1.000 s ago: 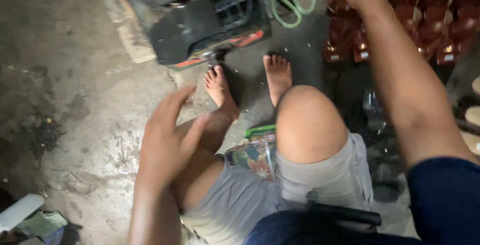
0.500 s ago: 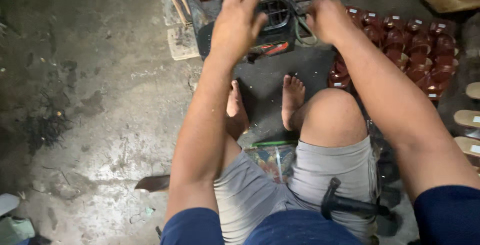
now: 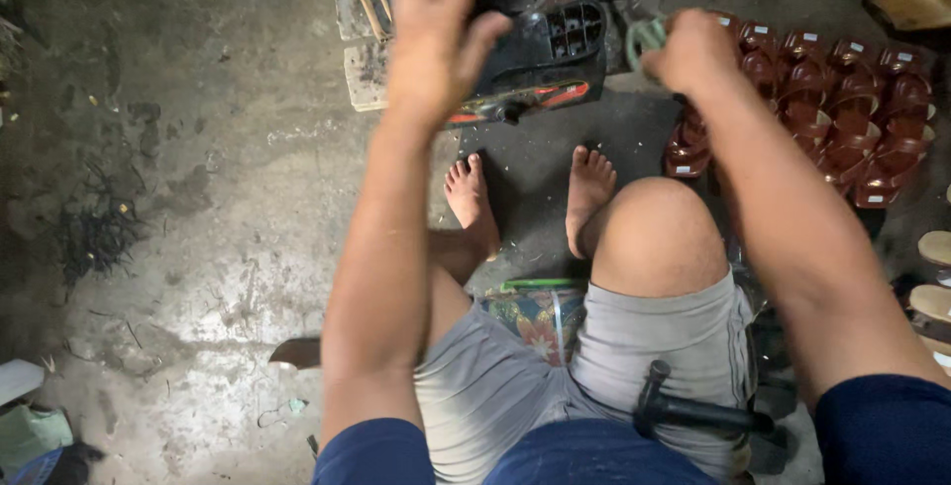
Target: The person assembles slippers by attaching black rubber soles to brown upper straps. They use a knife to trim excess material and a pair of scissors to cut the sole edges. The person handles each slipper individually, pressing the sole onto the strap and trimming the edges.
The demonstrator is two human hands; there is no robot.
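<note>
I sit with bare feet (image 3: 475, 198) on a dirty concrete floor. My left hand (image 3: 436, 34) is raised with fingers spread over the left end of a black machine with a red stripe (image 3: 550, 59); nothing shows in its grasp. My right hand (image 3: 693, 49) is a closed fist at the machine's right end. A green loop handle of a pair of scissors (image 3: 642, 37) sticks out of that fist; the blades are hidden.
Rows of dark red sandals (image 3: 842, 99) lie at the right, with tan soles (image 3: 936, 247) at the edge. A wooden block with tools (image 3: 362, 9) stands left of the machine. A black-handled tool (image 3: 693, 411) rests on my lap above a patterned cushion (image 3: 540, 312).
My left hand rose from beside my knee to the machine, then lifted with fingers spread. My right hand came down from the sandals and closed on the green-handled scissors.
</note>
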